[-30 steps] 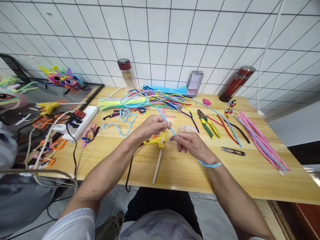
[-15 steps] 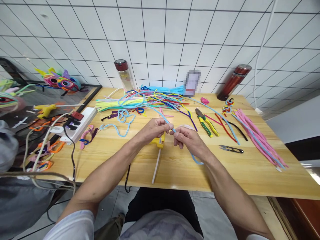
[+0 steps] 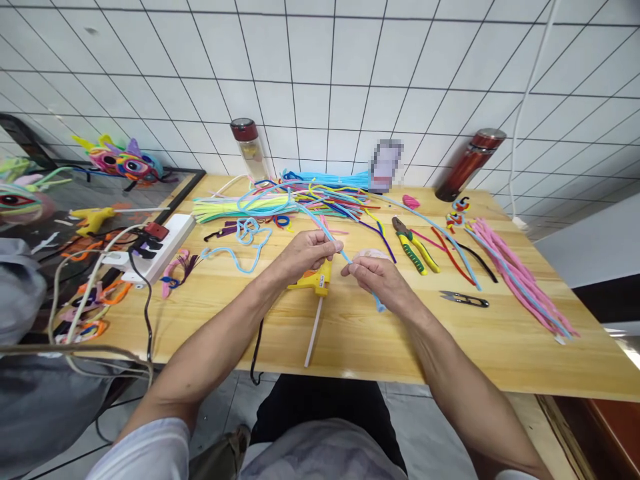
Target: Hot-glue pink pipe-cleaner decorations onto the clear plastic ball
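A light blue pipe cleaner (image 3: 345, 256) runs between my two hands over the middle of the table. My left hand (image 3: 311, 255) pinches it between thumb and fingers, and its upper part slants up and left towards the pile. My right hand (image 3: 376, 275) pinches it a little lower, with a blue end (image 3: 379, 305) showing below the palm. Under my hands lies a yellow glue gun (image 3: 321, 280) with a white glue stick (image 3: 314, 333) pointing towards me. A pale, roundish object (image 3: 374, 254) sits partly hidden behind my right hand.
A heap of coloured pipe cleaners (image 3: 250, 207) lies at the back. Pliers (image 3: 415, 247), thread snips (image 3: 464, 299) and pink pipe cleaners (image 3: 520, 277) are on the right. A power strip (image 3: 165, 250) with cables stands left. A glass bottle (image 3: 250, 148) and red flask (image 3: 470, 165) stand near the wall.
My hands came closer together along the blue pipe cleaner, then parted slightly again. Its lower end, earlier near my right wrist, now shows below the right palm.
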`<state>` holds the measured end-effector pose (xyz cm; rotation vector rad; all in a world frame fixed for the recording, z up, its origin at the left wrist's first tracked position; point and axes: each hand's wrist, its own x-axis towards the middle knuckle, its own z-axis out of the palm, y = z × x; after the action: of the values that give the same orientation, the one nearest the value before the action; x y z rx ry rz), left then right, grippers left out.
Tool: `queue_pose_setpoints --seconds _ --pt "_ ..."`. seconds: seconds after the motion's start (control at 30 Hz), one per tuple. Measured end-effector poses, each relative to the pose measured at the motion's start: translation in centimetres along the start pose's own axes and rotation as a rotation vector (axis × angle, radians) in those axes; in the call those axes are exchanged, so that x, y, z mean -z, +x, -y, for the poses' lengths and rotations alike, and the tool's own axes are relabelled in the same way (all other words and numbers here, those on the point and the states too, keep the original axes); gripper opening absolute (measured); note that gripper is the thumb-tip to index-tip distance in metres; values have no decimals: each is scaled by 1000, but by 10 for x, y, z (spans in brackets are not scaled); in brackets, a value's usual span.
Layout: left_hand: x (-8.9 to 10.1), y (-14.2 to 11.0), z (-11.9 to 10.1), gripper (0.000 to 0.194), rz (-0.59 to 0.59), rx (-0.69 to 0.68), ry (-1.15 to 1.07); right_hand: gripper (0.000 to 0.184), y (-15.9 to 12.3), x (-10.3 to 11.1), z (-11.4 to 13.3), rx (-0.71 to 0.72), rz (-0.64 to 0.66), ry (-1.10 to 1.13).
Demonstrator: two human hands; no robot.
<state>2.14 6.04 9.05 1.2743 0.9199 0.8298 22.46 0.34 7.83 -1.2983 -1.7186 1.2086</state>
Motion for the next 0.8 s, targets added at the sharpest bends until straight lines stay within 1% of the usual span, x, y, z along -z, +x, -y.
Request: queue_pose_setpoints --seconds 0.1,0.2,0.3,0.43,0.57,0.63,0.7,0.8 --pt "-1 -1 -2 48 82 19 23 52 2 -1 -4 -7 18 62" --pt "-1 -2 -3 46 91 15 61 50 3 -2 -5 16 -12 73" --pt "0 -2 -4 43 10 -17 38 48 3 -2 -4 26 -28 46" --pt "-2 1 -3 40 -113 -78 -59 45 0 -2 0 41 -32 10" --pt "-6 3 3 40 -160 -86 -128 47 -3 -3 4 78 40 -6" --pt "-6 3 4 40 -151 -85 -149 47 -4 -3 4 102 58 9" --pt "-6 3 4 42 -115 -72 -160 48 -4 -3 4 107 58 35" --pt "-5 1 1 47 -20 -32 -175 51 -2 -4 1 77 52 96"
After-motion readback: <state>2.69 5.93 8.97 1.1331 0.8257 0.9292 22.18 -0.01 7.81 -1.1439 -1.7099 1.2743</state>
